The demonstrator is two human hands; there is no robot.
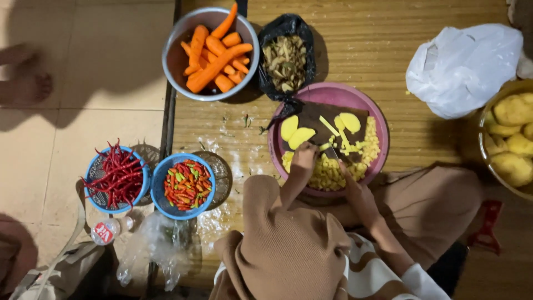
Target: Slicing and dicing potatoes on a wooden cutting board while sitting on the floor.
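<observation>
Woven mat point(388, 33) on a tiled floor point(83, 128), seen from straight above; the mat's dark edge runs down just left of the bowls.

A dark board point(316, 119) is laid inside a pink basin point(377, 119). On it potato slices point(297, 133) and cut strips point(347, 141) are seen, with a heap of small dice point(327, 175) filling the basin's near side. The left hand point(303, 158) is set fingers-down at the board's near edge, fingers drawn together against the cut pieces by the slices. The right hand point(355, 191) is closed around a knife point(338, 155) whose blade is only partly made out; the grip is tight, thumb side up. Both forearms are brought in over the basin's near rim, over a brown scarf and brown skirt.

Outward: a black bag of peelings point(286, 61) touches the basin's far-left rim. A metal bowl of carrots point(214, 53) stands just beside that bag. A white bag point(463, 69) lies to the right, apart from the basin. A bowl of peeled potatoes point(513, 136) is cut off by the right edge. Two blue baskets are set near the left knee: mixed chillies point(186, 185) on the mat, red chillies point(116, 178) on the tile, touching each other. Bare mat is left open between basin and white bag. A foot point(28, 86) of another person is seen far left.
</observation>
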